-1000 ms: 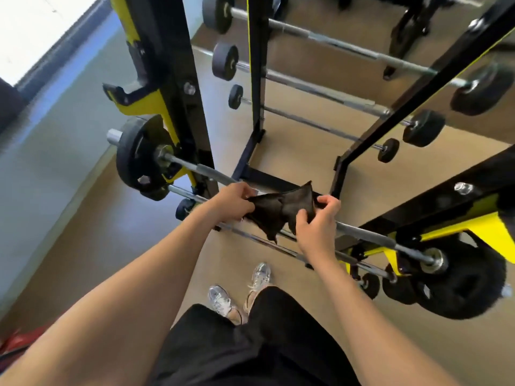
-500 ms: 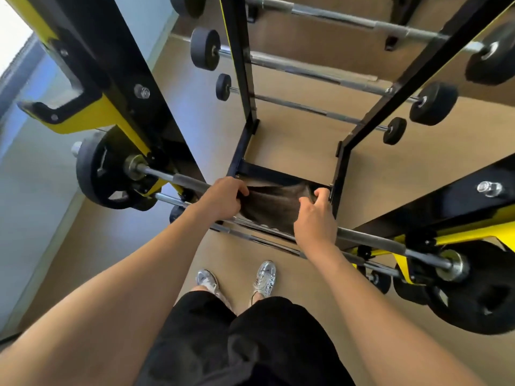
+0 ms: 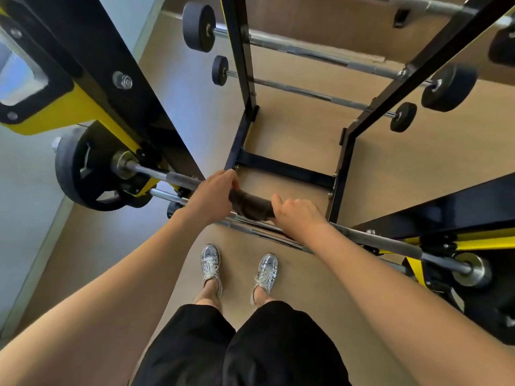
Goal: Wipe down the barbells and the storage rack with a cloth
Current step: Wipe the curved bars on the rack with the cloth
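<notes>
Dark cloth (image 3: 250, 204) sits on the shaft of the nearest barbell (image 3: 373, 239), about mid-bar. We see it bunched around the steel between the two hands.

Left hand (image 3: 213, 195) is at the cloth's left end, fingers curled over the top of cloth and bar. Right hand (image 3: 296, 215) is at the right end, fingers wrapped down around cloth and bar, thumb lying along the cloth toward the left hand. We log both hands as gripping. Both forearms are bare.

The barbell lies across a black-and-yellow rack (image 3: 106, 51), carried at both sides. At its left end a large black weight plate (image 3: 80, 171) sits outside the upright. At its right end a steel collar (image 3: 471, 270) sits just beside a yellow bracket. A second bar (image 3: 167, 195) runs parallel, just below the first.

Beyond the hands stands a black frame (image 3: 239, 65) with a low crossbar (image 3: 284, 169). Across it lie smaller bars (image 3: 315, 93) with round black ends, one above another.

The floor (image 3: 404, 168) is tan. Directly under the hands we note silver shoes (image 3: 210, 263), set apart, and black shorts (image 3: 250, 344).
</notes>
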